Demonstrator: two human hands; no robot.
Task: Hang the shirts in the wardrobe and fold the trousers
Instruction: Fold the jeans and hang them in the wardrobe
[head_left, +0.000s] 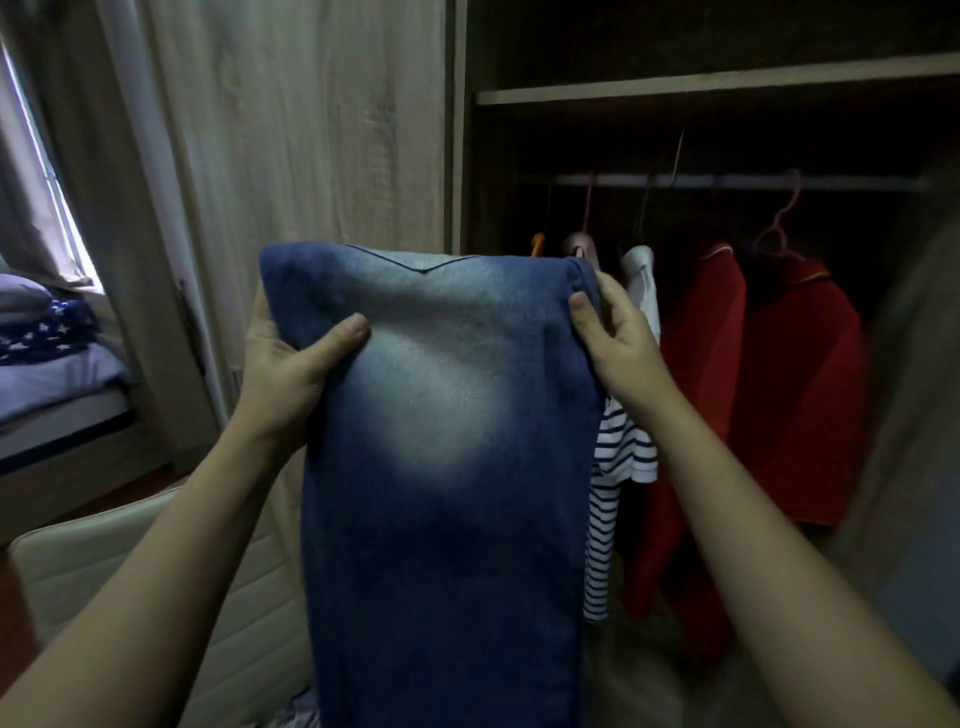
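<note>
Hanging down from both hands at chest height, a pair of faded blue denim trousers is being held up in front of the open wardrobe, its legs dropping out of view at the bottom edge. The upper left edge is being gripped by the left hand, with the thumb pressed on the front of the cloth and the fingers closed behind it. The upper right edge is being pinched by the right hand, its thumb on the front and its fingers wrapped around the seam. A padded cream chair back is being partly covered by the left forearm, low on the left. Just behind the trousers, a navy-and-white striped shirt is hanging from the metal wardrobe rail, and beside it two red shirts are hanging on hangers. Far left, a bed with blue bedding is being lit by a curtained window.
</note>
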